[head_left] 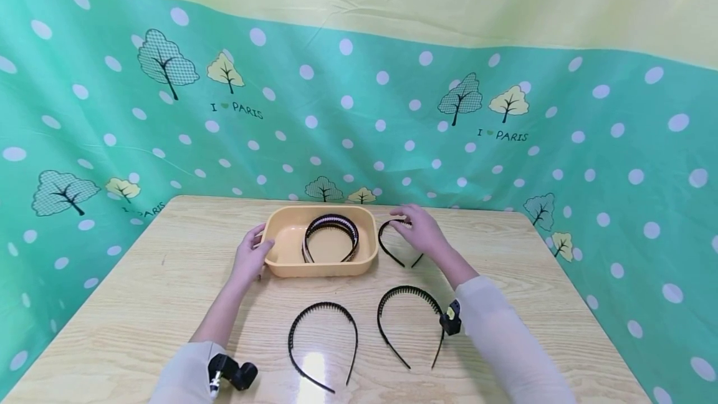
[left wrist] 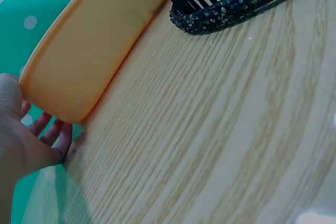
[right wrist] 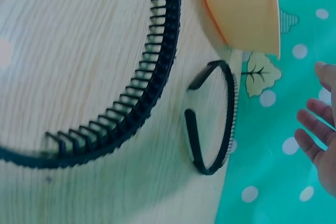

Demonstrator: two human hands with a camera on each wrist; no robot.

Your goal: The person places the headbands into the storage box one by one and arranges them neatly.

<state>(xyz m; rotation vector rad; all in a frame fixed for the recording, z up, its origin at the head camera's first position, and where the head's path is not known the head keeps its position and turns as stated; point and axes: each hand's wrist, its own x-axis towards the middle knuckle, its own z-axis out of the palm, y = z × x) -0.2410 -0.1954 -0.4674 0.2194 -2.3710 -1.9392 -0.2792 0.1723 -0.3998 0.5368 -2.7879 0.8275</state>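
Note:
At the back of the table stands a light orange plastic basin (head_left: 320, 271) with several dark headbands (head_left: 332, 219) inside, some with pale stripes. My left hand (head_left: 249, 255) grips its left end, thumb at the rim and fingers around the outside. To the right of the basin lies a thin black headband (right wrist: 231, 109). Over this headband is my right hand (head_left: 421, 229), its fingers loosely spread and apart from it in the right wrist view. Nearer the front lie two black toothed headbands, a right one (head_left: 379, 317) and a left one (head_left: 291, 336).
The wooden table (head_left: 168, 279) meets a green dotted curtain (head_left: 348, 136) along its back edge. In the left wrist view, a glittery toothed headband (left wrist: 226, 20) lies close to the basin. Light glares off the table's front.

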